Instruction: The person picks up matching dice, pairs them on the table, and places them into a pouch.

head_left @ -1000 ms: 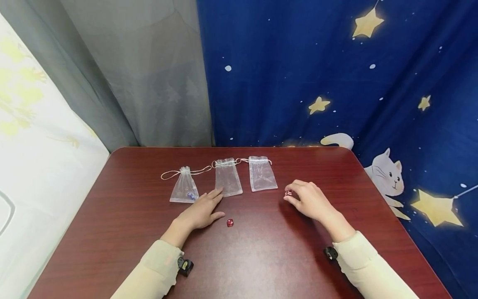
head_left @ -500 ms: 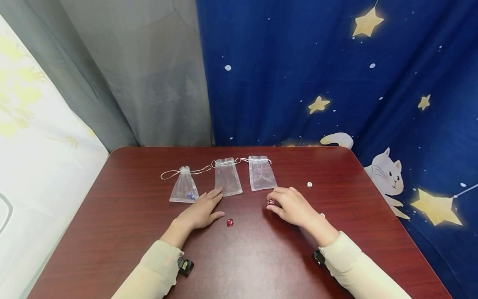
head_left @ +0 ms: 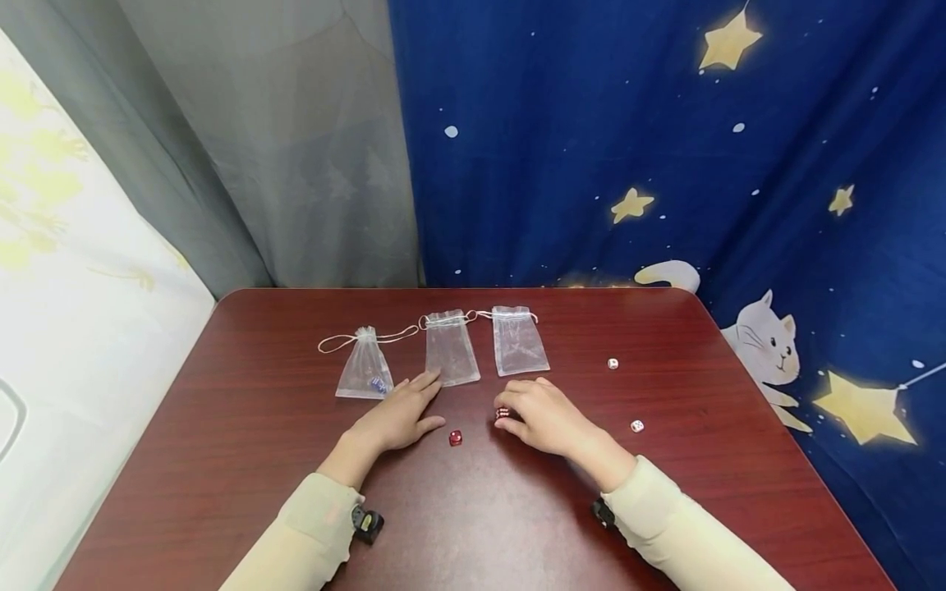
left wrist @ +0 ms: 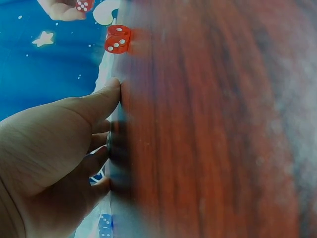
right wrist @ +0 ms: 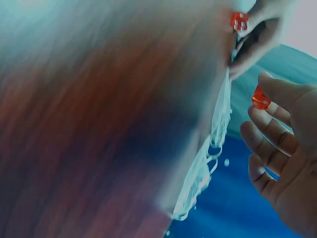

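My right hand (head_left: 543,417) pinches a red die (right wrist: 261,98) between thumb and index finger, held off the tabletop in the right wrist view. A second red die (head_left: 455,438) lies on the table between my hands, just right of the left thumb. My left hand (head_left: 395,420) rests on the table with its fingers extended. Its fingertips reach the lower left corner of the middle sheer drawstring bag (head_left: 452,355), which lies flat. Behind this hand is a cinched sheer bag (head_left: 360,365) with blue dice (head_left: 378,385) inside, partly covered by the fingers.
A third sheer bag (head_left: 520,346) lies flat beyond my right hand. Two white dice, one farther back (head_left: 613,364) and one nearer (head_left: 637,426), sit on the right side of the dark red table (head_left: 244,460). Curtains (head_left: 532,164) hang behind the table's far edge.
My right hand has moved left across the table with the red die, from the right side to near the other red die. Two white dice have come into view behind it. My left hand stays put.
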Demonstrator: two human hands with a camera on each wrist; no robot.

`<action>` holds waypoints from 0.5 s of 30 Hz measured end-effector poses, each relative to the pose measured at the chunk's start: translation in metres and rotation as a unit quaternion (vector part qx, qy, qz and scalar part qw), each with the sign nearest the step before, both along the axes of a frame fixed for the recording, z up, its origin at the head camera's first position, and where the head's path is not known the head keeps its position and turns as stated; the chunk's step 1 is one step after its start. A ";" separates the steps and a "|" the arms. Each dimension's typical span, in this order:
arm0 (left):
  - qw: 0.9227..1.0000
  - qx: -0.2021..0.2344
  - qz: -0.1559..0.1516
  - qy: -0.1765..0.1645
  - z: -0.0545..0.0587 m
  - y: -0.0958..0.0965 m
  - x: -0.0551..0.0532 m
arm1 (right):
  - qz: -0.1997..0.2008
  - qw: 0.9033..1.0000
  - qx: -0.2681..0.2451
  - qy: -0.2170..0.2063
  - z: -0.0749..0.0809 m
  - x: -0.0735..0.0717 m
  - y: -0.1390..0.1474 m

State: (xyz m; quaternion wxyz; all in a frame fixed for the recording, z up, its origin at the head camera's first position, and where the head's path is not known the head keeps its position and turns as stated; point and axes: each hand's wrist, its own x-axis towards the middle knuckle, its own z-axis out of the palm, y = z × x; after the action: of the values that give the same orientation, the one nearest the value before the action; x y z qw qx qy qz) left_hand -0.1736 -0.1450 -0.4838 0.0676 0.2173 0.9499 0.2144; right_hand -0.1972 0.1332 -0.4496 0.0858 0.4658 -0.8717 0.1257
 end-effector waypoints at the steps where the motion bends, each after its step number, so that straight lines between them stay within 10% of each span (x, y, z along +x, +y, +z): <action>1: 1.000 0.001 0.000 0.000 0.000 0.000 0.000 | 0.005 1.000 0.003 -0.001 -0.001 0.001 -0.004; 15: 1.000 0.006 0.000 0.009 0.000 0.000 0.001 | 0.028 0.995 0.091 -0.015 -0.017 0.009 -0.035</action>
State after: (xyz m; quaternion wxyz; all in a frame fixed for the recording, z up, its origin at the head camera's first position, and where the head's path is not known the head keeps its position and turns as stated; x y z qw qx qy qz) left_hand -0.1730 -0.1448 -0.4837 0.0576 0.2198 0.9491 0.2183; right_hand -0.1877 0.0984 -0.4664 0.0264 0.4937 -0.8675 0.0547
